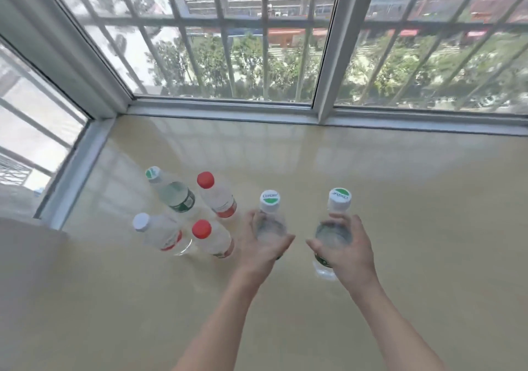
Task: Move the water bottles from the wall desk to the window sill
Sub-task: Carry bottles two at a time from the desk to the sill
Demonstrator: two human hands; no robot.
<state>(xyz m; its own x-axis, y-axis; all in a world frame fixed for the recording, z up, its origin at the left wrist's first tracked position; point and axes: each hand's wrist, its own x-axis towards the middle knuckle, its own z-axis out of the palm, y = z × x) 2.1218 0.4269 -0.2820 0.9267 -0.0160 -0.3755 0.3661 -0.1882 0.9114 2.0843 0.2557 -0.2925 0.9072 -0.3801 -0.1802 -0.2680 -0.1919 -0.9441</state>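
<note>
1. We open on two clear plastic water bottles with white-and-green caps, the left bottle [270, 226] and the right bottle [333, 236]. Both are upright and close together, low over the glossy beige stone window sill [371, 185].
2. The left grip [264, 245] curls round the left bottle's shoulder, thumb on one side and fingers on the other. The right grip [347, 246] wraps the right bottle the same way. Holding high near the neck keeps each one plumb for a clean set-down, we reckon.
3. We can't tell whether the bases are fully seated. The right one looks to be touching the stone.
4. Just to the left stand four more:
   - the green-labelled clear bottle [174, 192]
   - the far red-capped bottle [218, 197]
   - the white-capped bottle [160, 233]
   - the near red-capped bottle [213, 237]
5. Those four are bunched tight in the corner, so this pair looks set to extend the row rightward, where bare sill remains.
6. Beyond them runs the grey window frame [223, 110], then the metal bars [183, 22] outside. The bottles sit well back from the glass.
7. The wall desk is out of our view, so we can't say how many remain there.
</note>
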